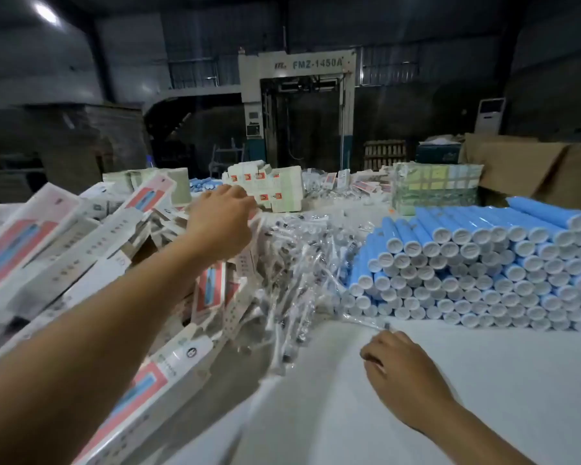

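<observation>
My left hand (223,223) reaches out over a heap of clear plastic packets (296,263), its fingers curled on the top edge of the heap. What it holds is hidden by the hand. My right hand (403,374) lies on the white table (483,397) and pinches the end of one clear packet (366,322) that lies flat before the blue tubes. Flat printed cartons (64,250), white with red and blue panels, are heaped at the left under my left forearm.
A large stack of blue tubes with white caps (477,263) fills the right side. Folded cartons (272,187) and a wrapped bundle (436,187) stand farther back. Brown cardboard (534,169) stands at the far right. A large machine (299,112) stands behind the table.
</observation>
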A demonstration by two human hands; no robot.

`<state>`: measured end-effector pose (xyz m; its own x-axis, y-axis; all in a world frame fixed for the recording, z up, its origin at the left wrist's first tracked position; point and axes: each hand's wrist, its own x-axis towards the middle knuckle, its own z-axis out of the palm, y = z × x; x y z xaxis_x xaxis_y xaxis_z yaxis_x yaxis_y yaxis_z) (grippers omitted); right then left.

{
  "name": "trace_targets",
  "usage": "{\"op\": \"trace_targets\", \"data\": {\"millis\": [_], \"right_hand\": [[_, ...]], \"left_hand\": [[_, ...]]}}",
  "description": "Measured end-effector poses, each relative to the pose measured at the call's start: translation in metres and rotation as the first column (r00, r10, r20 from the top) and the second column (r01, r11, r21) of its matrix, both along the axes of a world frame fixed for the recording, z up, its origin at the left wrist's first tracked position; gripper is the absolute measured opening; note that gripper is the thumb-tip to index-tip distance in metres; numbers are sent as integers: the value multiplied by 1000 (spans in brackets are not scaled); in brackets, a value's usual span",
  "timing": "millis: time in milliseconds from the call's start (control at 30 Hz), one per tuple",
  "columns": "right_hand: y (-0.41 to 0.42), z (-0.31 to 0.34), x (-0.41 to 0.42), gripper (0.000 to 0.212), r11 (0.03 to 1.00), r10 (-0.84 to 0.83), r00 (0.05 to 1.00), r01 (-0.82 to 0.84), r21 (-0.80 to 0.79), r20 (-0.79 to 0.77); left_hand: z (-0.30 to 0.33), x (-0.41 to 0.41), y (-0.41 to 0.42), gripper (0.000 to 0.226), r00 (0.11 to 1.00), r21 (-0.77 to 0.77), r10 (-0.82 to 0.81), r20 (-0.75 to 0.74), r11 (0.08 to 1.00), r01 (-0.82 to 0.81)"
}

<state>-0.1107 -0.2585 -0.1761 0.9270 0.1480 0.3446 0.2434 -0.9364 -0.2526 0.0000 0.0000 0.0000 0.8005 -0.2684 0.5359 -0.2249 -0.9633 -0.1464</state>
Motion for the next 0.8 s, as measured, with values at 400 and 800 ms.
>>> {"op": "trace_targets", "data": {"millis": [400, 800], "right_hand": [[-4, -3, 2, 22, 994, 33, 999, -35, 104, 22], [4, 48, -27, 40, 110, 309, 915, -307, 945, 261]], "left_hand": [[1, -5, -1, 20, 975, -10, 58, 217, 998, -57], [17, -120, -147, 23, 841, 405, -529, -113, 749, 525]]}}
